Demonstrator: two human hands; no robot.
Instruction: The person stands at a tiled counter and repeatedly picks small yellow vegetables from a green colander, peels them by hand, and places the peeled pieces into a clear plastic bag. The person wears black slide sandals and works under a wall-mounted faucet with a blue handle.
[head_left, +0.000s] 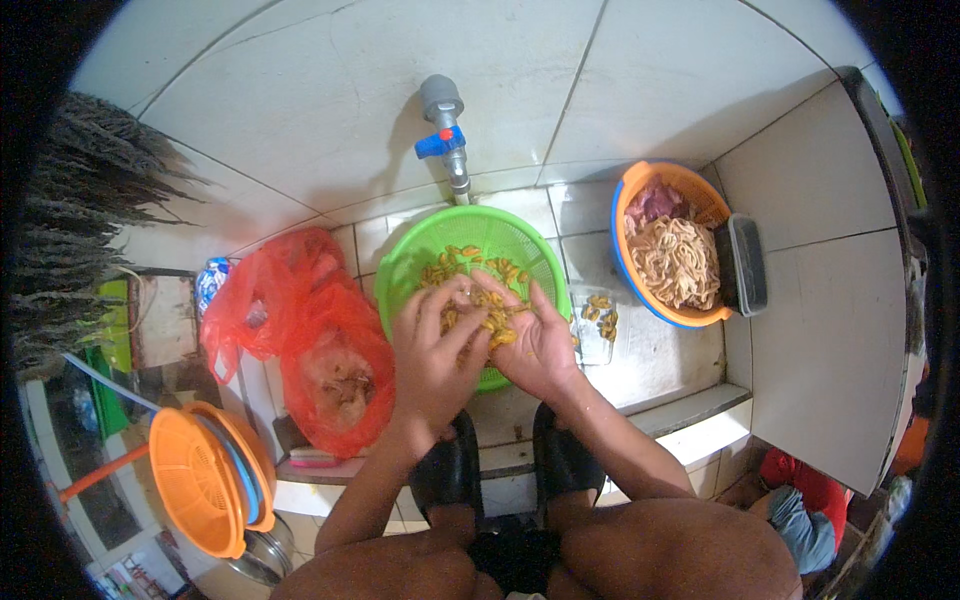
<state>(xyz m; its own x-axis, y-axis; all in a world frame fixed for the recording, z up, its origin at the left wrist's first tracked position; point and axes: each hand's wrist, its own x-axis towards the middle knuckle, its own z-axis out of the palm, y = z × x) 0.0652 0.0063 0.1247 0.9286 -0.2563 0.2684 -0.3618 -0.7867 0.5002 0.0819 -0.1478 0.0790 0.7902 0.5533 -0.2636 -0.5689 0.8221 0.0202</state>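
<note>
Over a green plastic colander (551, 262) beneath a wall tap, my two hands meet. In the cupped palm of my right hand (541, 345) lies a heap of small yellow-brown pieces (496, 319), perhaps shellfish meat. My left hand (439, 345) is curled over that palm, its fingertips among the pieces; whether it pinches one cannot be made out. More of the same pieces (469, 253) lie in the colander's bottom, partly hidden by my hands. To the right, several pieces (607, 322) rest on a clear plastic sheet or tray (596, 352) on the tiles.
A grey pipe tap with a blue handle (431, 146) stands behind. Red plastic bags (300, 300) lie left. An orange basket (637, 176) at right holds pale strands (675, 262) and dark red meat. Orange colanders (187, 480) are stacked lower left. Black sandals (450, 472) are on my feet.
</note>
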